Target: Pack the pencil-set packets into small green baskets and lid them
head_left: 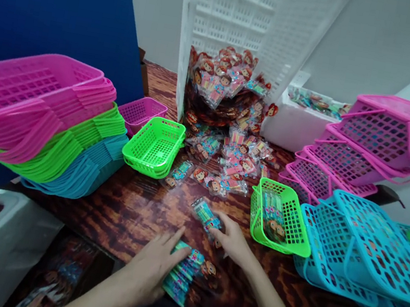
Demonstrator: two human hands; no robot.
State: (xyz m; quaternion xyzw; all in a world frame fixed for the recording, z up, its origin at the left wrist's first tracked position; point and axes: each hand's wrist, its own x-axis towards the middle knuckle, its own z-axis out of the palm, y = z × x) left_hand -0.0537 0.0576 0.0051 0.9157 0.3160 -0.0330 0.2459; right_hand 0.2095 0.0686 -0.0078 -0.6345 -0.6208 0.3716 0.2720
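Rt hand (232, 236) has one packet (202, 211) pinched at its near end, thumb & fingers narrow — it slants far left to near right, just beyond the overlapping packets (178, 281) on the bench (118, 217). L hand (152, 260), thumb spread, rests on that row's left side; heads point right. All flat, shiny clear wrap w/ blue-green strips. Bench: dark, streaky, wood-look. Green basket (298, 223) — holey plastic, packets inside — sits nearer rt hand.

A hand could slide over the table (127, 208) between the left hand (154, 261) and the basket stack (68, 140); ahead, a heap of packets (240, 165) bars the way, and on the right a green basket (278, 247) and blue baskets (355, 249) do
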